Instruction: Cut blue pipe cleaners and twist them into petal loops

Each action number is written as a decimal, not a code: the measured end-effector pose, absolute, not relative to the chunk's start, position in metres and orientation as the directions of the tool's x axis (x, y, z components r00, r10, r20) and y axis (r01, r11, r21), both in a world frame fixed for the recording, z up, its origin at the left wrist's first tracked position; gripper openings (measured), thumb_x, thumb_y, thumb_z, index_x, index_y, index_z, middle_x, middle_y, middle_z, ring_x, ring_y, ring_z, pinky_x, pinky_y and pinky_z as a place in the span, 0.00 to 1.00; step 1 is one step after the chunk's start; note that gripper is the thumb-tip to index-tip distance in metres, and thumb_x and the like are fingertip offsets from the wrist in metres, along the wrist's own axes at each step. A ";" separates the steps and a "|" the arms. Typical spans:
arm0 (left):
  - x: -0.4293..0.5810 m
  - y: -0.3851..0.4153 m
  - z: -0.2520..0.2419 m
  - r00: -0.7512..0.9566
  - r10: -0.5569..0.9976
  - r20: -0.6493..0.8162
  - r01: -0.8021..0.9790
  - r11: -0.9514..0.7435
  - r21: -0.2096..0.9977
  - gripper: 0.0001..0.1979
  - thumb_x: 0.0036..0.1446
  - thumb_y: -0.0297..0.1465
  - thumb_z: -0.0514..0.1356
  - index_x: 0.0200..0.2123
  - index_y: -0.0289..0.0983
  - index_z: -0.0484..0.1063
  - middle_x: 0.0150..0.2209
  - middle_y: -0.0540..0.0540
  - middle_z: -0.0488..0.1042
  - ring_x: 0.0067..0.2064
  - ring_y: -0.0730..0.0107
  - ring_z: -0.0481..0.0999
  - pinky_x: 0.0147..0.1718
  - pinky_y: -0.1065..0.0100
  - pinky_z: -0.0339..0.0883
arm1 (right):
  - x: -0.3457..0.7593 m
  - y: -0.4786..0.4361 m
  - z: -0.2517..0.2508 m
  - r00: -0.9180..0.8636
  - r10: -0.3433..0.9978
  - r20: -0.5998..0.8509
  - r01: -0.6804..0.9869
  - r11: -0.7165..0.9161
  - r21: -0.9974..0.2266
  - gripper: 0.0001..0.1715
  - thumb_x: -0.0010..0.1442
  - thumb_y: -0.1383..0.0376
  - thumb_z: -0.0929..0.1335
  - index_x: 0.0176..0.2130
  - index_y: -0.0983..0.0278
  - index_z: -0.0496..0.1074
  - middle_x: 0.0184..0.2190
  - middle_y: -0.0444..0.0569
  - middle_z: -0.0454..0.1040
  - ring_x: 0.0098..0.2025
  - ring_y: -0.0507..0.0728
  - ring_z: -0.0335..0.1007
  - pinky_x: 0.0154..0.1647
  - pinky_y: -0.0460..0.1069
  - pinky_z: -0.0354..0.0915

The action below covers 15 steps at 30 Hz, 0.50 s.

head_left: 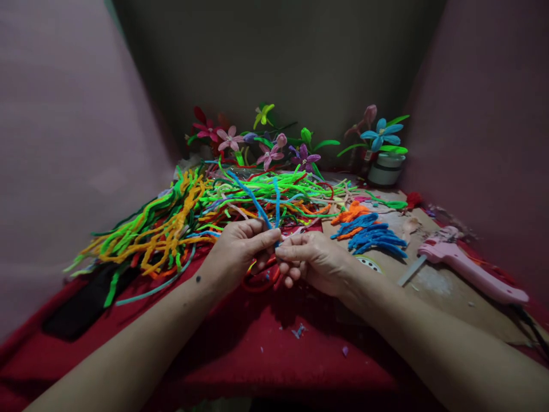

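Observation:
A blue pipe cleaner (pixel 277 200) is pinched between my two hands, its two ends rising apart in a V above my fingers. My left hand (pixel 249 243) grips it low down with thumb and forefinger. Right beside it, my right hand (pixel 311 257) pinches the same piece at its lower part, the fingertips of both hands nearly meeting. My fingers hide the bottom of the blue piece. Just beneath my hands, partly covered, lie red-handled scissors (pixel 257 284) on the red cloth (pixel 240 349).
Loose pipe cleaners (pixel 171 223) in many colours heap behind my hands. Blue shaped pieces (pixel 377 236) and orange ones (pixel 354 213) lie on cardboard (pixel 446 292) beside a pink glue gun (pixel 476 269). Pipe-cleaner flowers (pixel 270 153) and a jar (pixel 386 169) stand behind; a black object (pixel 81 303) lies left.

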<state>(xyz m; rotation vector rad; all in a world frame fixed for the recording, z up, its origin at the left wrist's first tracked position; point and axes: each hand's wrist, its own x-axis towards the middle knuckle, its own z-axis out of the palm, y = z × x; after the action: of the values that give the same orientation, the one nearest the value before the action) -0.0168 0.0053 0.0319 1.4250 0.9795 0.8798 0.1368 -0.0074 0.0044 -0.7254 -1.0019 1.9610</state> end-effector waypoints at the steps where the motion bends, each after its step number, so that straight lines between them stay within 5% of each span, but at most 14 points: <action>1: -0.017 0.006 0.031 0.363 0.932 -0.024 0.070 -0.001 0.998 0.16 0.51 0.36 0.61 0.18 0.33 0.62 0.12 0.55 0.61 0.14 0.85 0.56 0.13 0.79 0.47 | 0.136 -0.007 0.004 -0.493 0.863 -0.110 -0.390 -0.332 -0.859 0.11 0.45 0.66 0.72 0.22 0.70 0.68 0.17 0.45 0.71 0.16 0.47 0.65 0.20 0.44 0.64; 5: -0.016 0.009 0.028 0.321 0.944 -0.077 0.000 0.082 0.997 0.15 0.47 0.35 0.64 0.19 0.33 0.63 0.13 0.57 0.58 0.14 0.86 0.54 0.13 0.78 0.45 | 0.134 -0.008 0.003 -0.447 0.893 -0.051 -0.432 -0.266 -0.862 0.10 0.45 0.66 0.72 0.24 0.69 0.68 0.21 0.46 0.73 0.19 0.49 0.69 0.24 0.46 0.66; 15: -0.015 0.013 0.031 0.263 0.963 -0.064 -0.129 0.100 0.987 0.07 0.45 0.29 0.64 0.27 0.34 0.68 0.20 0.53 0.66 0.17 0.84 0.60 0.14 0.80 0.51 | 0.136 -0.009 0.004 -0.394 0.902 -0.175 -0.288 -0.302 -0.909 0.08 0.45 0.67 0.71 0.23 0.68 0.69 0.20 0.46 0.73 0.18 0.49 0.66 0.22 0.45 0.61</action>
<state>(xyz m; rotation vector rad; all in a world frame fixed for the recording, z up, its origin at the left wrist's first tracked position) -0.0148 0.0133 0.0309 1.1588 0.9550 1.0220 0.1363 -0.0089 0.0044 -0.9146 -1.0610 1.8108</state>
